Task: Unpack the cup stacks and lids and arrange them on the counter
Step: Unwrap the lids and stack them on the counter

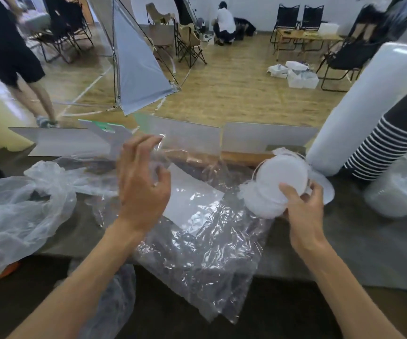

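— So what is the right hand (304, 206) doing?

— It holds a stack of white lids (274, 185). The thumb lies on the top lid and the fingers curl round the far side. The stack tips toward the other hand.

— And the left hand (143, 182)?

— Its fingers are bent and they pinch the edge of a clear plastic bag (197, 248), lifting it up a bit. The rest of the bag lies flat between the two hands and hangs over the near edge of the bench (369, 253).

— What is past the right hand?

— A tall white cup stack (359, 111) leans just beyond it. Next to that, further out, is a black cup stack (391, 140) with white rims. A clear wrapped stack (403, 192) stands to the outside of the right hand, near it.

— Is there room to move?

— Some bare bench shows near the right wrist. Out past the left hand a crumpled thin bag (19, 206) covers the bench up to its near edge. Beyond both hands, open box flaps (268, 138) stand along the far side.
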Demonstrator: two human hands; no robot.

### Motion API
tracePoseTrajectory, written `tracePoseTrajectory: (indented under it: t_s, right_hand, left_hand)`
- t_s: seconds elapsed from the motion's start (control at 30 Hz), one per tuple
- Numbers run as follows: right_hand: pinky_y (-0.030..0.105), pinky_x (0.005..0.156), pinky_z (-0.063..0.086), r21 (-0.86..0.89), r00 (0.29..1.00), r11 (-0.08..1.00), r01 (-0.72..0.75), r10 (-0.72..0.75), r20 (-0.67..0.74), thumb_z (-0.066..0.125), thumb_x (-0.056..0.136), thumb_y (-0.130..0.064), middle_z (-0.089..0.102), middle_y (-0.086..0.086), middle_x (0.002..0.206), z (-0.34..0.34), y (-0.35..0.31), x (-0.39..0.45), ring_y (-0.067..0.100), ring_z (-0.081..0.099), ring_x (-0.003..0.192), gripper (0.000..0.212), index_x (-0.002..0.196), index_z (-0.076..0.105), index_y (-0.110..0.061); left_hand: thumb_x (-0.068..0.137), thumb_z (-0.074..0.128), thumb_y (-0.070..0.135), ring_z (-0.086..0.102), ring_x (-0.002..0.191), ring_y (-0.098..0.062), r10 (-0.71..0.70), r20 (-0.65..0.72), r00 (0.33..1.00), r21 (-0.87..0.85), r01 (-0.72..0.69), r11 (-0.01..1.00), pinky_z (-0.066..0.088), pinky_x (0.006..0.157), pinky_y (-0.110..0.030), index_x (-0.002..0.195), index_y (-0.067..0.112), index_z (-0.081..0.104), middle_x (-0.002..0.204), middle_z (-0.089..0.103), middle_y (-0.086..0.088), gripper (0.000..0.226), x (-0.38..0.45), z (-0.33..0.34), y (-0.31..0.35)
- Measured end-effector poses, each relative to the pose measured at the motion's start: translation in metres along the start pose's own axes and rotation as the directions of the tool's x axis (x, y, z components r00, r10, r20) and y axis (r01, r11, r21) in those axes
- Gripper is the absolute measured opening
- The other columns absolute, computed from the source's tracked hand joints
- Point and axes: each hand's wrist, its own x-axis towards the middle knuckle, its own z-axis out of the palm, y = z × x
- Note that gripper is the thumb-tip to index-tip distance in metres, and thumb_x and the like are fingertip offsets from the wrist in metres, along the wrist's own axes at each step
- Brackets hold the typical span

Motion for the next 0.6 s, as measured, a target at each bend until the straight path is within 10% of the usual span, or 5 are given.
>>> tracePoseTrajectory:
  t_s: [0.2,0.33,0.43,0.6]
  right_hand:
    - [0.056,0.098,0.054,0.073,0.998,0.997,0.014,-0.01,-0.059,0.07,0.091,-0.016,0.061,-0.004,0.126,-0.036,-0.014,-0.004,0.022,0.061,0.118,0.053,0.134,0.043,-0.03]
    - [0.052,0.099,0.055,0.139,0.995,0.99,0.013,0.0,-0.099,0.069,0.092,-0.017,0.061,-0.011,0.121,-0.066,-0.025,-0.003,0.016,0.06,0.117,0.05,0.133,0.044,-0.029]
    - [0.052,0.099,0.054,0.16,0.996,0.987,0.009,0.006,-0.092,0.07,0.092,-0.021,0.058,-0.01,0.128,-0.084,-0.031,-0.001,0.017,0.057,0.121,0.055,0.139,0.042,-0.029]
    - [0.049,0.095,0.057,0.16,0.996,0.987,0.028,-0.013,-0.093,0.07,0.092,-0.023,0.06,-0.01,0.128,-0.093,-0.035,0.002,0.016,0.06,0.119,0.054,0.137,0.042,-0.032]
  left_hand:
    - [0.083,0.063,0.006,0.057,0.118,-0.016,0.337,0.41,0.848,-0.145,-0.304,0.942,0.04,0.102,-0.034,0.117,0.016,0.069,0.123,0.066,0.003,0.036,-0.047,0.061,0.07]
    - [0.092,0.048,0.029,0.058,0.12,-0.022,0.118,0.743,0.658,0.171,-0.357,0.918,0.034,0.104,-0.038,0.113,0.027,0.067,0.121,0.066,0.007,0.029,-0.063,0.089,0.044]
    - [0.084,0.025,0.037,0.057,0.122,-0.031,-0.005,0.733,0.68,0.213,-0.222,0.951,0.039,0.106,-0.045,0.127,0.018,0.063,0.131,0.062,-0.006,0.06,-0.056,0.096,0.056]
    - [0.073,0.073,0.067,0.037,0.135,-0.005,0.051,0.779,0.625,-0.21,0.184,0.96,0.03,0.114,-0.023,0.157,0.026,0.019,0.152,0.035,0.009,0.108,-0.038,0.109,0.14]
